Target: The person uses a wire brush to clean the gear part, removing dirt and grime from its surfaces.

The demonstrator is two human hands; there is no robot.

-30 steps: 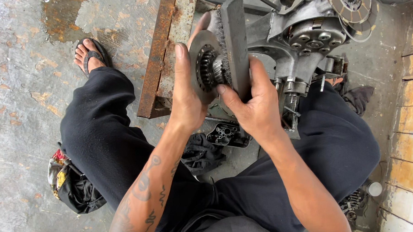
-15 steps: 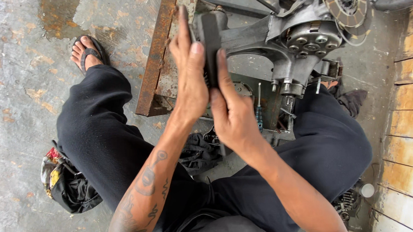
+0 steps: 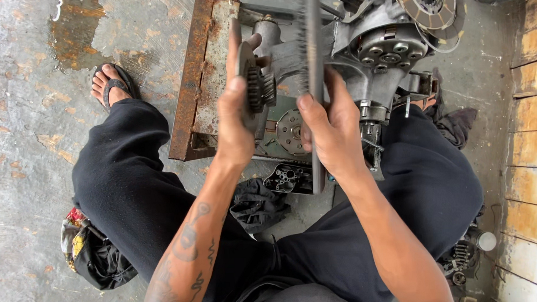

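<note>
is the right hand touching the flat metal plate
Touching. The head view shows the right hand gripping the flat metal plate edge-on, thumb pressed to its near face and fingers behind it.

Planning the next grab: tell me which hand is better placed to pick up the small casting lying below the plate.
Right, probably. The right hand grips the plate just above the casting; the left hand holds the gear farther away.

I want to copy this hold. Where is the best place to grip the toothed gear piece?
Likely by the flat disc rim of the gear piece, from its left, as the left hand does: the teeth point right toward the plate in the right hand.
</note>
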